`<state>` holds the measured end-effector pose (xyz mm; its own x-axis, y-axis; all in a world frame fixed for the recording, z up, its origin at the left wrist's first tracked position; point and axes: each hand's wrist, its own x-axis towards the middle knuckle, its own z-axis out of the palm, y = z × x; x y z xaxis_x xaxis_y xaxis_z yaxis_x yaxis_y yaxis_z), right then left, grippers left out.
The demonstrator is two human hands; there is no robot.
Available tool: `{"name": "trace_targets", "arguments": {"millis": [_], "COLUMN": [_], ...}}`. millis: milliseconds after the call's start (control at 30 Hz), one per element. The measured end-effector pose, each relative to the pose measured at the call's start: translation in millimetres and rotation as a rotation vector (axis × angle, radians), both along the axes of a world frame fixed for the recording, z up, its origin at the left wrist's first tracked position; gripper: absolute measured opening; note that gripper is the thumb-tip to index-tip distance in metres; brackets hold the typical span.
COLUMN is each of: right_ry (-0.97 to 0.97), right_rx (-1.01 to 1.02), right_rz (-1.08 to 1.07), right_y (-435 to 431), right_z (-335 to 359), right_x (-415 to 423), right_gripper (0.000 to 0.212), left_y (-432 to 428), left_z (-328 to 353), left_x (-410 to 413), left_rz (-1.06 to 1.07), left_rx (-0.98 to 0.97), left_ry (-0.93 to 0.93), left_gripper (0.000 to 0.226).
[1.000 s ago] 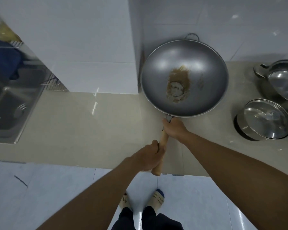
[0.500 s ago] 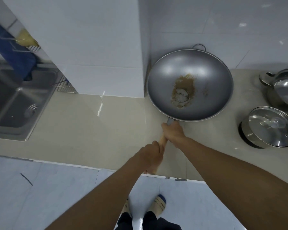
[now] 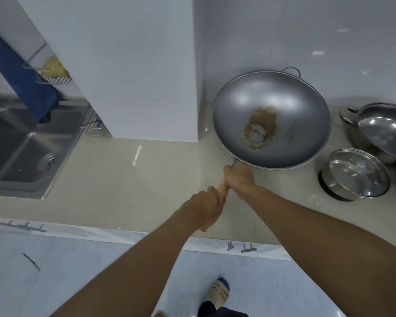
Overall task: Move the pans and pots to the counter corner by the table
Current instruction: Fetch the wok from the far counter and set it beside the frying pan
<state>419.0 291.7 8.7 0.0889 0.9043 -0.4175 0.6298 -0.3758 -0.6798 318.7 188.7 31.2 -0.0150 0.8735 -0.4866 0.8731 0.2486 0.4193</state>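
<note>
We see the large round grey metal wok [image 3: 284, 106], brown residue in its bowl, at the beige counter's [image 3: 124, 175] back corner beside the white tiled pillar [image 3: 135, 88]. Our right grip [image 3: 239, 177] and left grip [image 3: 204, 208] both clasp its wooden handle [image 3: 222, 191]. A lidded steel pot [image 3: 354, 173] stands to its right.

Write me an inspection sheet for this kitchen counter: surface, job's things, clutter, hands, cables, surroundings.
Surface: beige counter, glossy, with light reflections.
Job's things: wok with brown residue inside, beside the white pillar; lidded pot and larger steel pot to its right.
Clutter: wire rack holding a yellow item; blue cloth hanging over the sink.
Hands: left hand and right hand both grip the wok's wooden handle, right nearer the bowl.
Cables: nothing seen.
Surroundings: sink at left, white tiled walls, tiled floor.
</note>
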Motion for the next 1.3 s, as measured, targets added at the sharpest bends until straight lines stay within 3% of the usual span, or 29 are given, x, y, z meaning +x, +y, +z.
{"name": "trace_targets", "arguments": {"millis": [267, 567, 700, 800, 1067, 1200, 1300], "right_ry": [-0.057, -0.035, -0.011, -0.007, 0.002, 0.006, 0.0], "right_rx": [0.085, 0.103, 0.096, 0.086, 0.063, 0.078, 0.092], "right_rz": [-0.034, -0.025, 0.016, 0.061, 0.276, 0.402, 0.486], "right_y": [-45.5, -151.3, -196.8, -223.0, -280.2, -303.8, -317.8], "right_z": [42.7, 72.9, 79.8, 84.2, 92.9, 98.5, 103.3], "right_x": [-2.7, -58.5, -95.4, -124.4, -222.1, -271.4, -305.4], "right_gripper": [0.031, 0.033, 0.024, 0.023, 0.023, 0.021, 0.023], "left_y": [-39.1, -142.5, -191.8, -222.9, -302.9, -334.6, -352.4], "left_z": [29.2, 55.9, 63.9, 67.8, 81.9, 87.3, 86.4], "left_x": [-16.5, -82.5, -119.1, -144.7, -215.1, -247.9, -272.3], "left_rz": [-0.15, -0.284, -0.245, -0.284, -0.129, -0.106, 0.006], "left_rx": [0.101, 0.137, 0.147, 0.124, 0.111, 0.13, 0.125], "left_ry": [-0.095, -0.043, -0.026, 0.029, 0.138, 0.219, 0.17], "left_gripper": [0.041, 0.038, 0.038, 0.017, 0.026, 0.067, 0.064]}}
